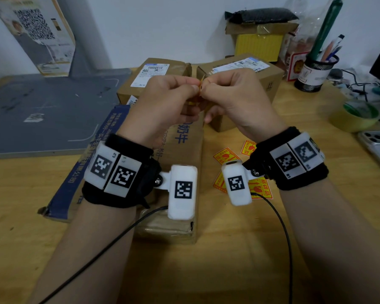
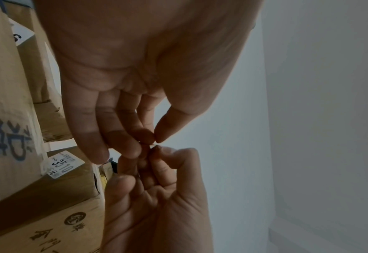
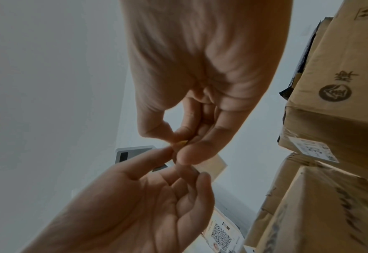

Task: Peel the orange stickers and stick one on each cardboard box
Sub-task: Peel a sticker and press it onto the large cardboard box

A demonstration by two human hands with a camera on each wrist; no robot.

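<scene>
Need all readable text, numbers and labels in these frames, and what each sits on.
"3510": white label on a brown cardboard box, left wrist view.
"奶牛": blue print on the long brown cardboard box under the hands, head view.
"易碎品": orange stickers lying on the wooden table.
White shipping labels on the two far boxes: too small to read.
QR poster, wrist markers: codes only, no readable words.

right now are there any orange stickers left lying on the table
Yes, several orange stickers lie on the wooden table beside the right wrist, while both hands pinch another one above the boxes.
</scene>
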